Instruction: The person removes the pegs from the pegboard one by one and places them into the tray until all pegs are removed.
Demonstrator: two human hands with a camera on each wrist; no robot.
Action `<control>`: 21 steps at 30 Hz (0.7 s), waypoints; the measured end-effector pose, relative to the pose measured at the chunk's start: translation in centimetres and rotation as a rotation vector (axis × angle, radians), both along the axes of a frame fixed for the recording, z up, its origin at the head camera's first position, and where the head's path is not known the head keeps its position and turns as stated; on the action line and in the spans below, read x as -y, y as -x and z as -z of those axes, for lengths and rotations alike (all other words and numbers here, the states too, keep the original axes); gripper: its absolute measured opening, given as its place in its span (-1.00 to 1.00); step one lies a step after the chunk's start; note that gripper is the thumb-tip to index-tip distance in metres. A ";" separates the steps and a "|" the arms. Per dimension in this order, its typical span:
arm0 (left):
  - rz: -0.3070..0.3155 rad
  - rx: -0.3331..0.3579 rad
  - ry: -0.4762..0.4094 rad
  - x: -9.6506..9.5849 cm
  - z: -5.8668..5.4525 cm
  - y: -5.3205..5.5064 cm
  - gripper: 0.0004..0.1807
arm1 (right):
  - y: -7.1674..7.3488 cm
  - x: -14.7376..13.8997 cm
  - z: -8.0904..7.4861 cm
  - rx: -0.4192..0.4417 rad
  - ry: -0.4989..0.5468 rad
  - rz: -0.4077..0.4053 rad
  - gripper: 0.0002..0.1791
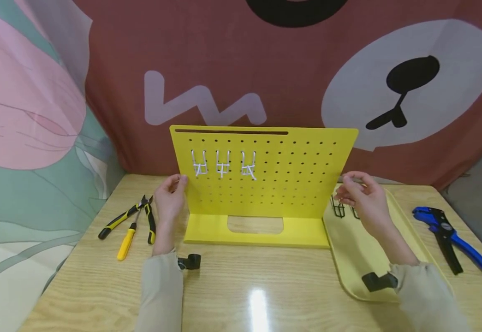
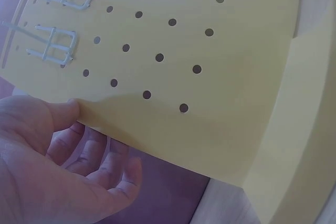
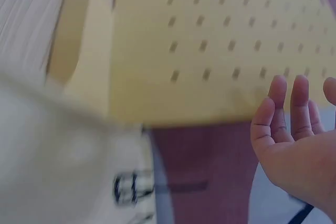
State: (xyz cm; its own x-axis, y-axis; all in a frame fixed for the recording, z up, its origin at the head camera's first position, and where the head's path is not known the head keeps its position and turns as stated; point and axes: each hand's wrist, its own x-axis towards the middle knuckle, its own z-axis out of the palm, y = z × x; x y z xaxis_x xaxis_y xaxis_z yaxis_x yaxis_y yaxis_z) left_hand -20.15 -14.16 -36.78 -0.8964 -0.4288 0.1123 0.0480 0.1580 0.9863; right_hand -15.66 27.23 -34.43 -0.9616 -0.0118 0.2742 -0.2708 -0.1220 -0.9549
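Note:
A yellow pegboard point(image 1: 261, 193) stands upright on its flat base, with rows of small holes. Three white wire hooks point(image 1: 223, 164) hang in a row at its upper left. My left hand point(image 1: 170, 198) grips the board's left edge; in the left wrist view the thumb point(image 2: 65, 113) lies on the front face and the fingers sit behind. Just off the right edge is my right hand point(image 1: 365, 196), its fingers loosely bent and holding nothing. Below it, black wire hooks point(image 1: 338, 210) lie in a pale yellow tray point(image 1: 361, 267), partly hidden by the hand.
Left of the board lie yellow-and-black pliers point(image 1: 120, 222) and a yellow-handled screwdriver point(image 1: 126, 243). To the right of the tray is a blue-and-black wire stripper point(image 1: 448, 235). A printed cloth point(image 1: 224, 60) hangs behind the wooden table point(image 1: 224, 286).

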 end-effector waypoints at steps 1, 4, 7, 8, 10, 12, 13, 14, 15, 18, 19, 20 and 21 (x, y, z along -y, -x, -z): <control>0.001 0.002 0.002 0.0 0.0 0.0 -0.73 | -0.1 0.7 -0.3 -0.007 0.015 -0.012 -0.87; -0.002 -0.004 0.006 0.1 0.0 0.0 -0.73 | -0.4 2.9 -0.8 -0.013 0.051 -0.041 -0.87; -0.002 0.000 0.014 0.2 0.0 0.0 -0.74 | -0.5 5.0 -1.0 -0.006 0.099 -0.065 -0.84; -0.002 0.001 0.016 0.2 0.0 0.0 -0.74 | -0.5 5.7 -0.9 -0.004 0.107 -0.072 -0.84; -0.001 0.008 0.015 0.2 -0.1 0.1 -0.74 | -0.4 7.0 -0.8 0.000 0.111 -0.086 -0.84; 0.000 0.013 0.012 0.2 -0.1 0.1 -0.74 | -0.2 8.2 -0.5 0.006 0.096 -0.105 -0.85; -0.001 0.017 0.011 0.2 -0.1 0.1 -0.74 | -0.1 8.7 -0.3 0.010 0.082 -0.113 -0.85; -0.002 0.013 0.011 0.2 -0.1 0.2 -0.74 | 0.0 9.2 -0.1 0.014 0.068 -0.118 -0.85; -0.003 0.010 0.006 0.2 -0.1 0.2 -0.74 | 0.2 9.7 0.1 0.019 0.058 -0.124 -0.86; -0.001 0.001 0.007 0.2 0.0 0.2 -0.73 | 0.6 11.0 0.7 0.039 0.030 -0.140 -0.86; -0.001 0.001 0.008 0.2 0.0 0.2 -0.73 | 0.7 11.4 0.8 0.044 0.022 -0.146 -0.86; 0.000 0.002 0.008 0.2 0.0 0.2 -0.73 | 0.9 11.8 0.9 0.049 0.018 -0.154 -0.86; 0.002 0.004 0.007 0.2 0.0 0.1 -0.74 | 1.0 12.1 1.0 0.053 0.019 -0.159 -0.87</control>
State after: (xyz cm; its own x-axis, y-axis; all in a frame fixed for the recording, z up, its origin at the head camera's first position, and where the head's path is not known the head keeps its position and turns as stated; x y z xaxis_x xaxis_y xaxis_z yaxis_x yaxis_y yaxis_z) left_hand -20.29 -14.33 -36.81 -0.8976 -0.4264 0.1116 0.0440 0.1652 0.9853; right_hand -16.66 15.09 -35.40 -0.9611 -0.1602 0.2249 -0.1962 -0.1771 -0.9644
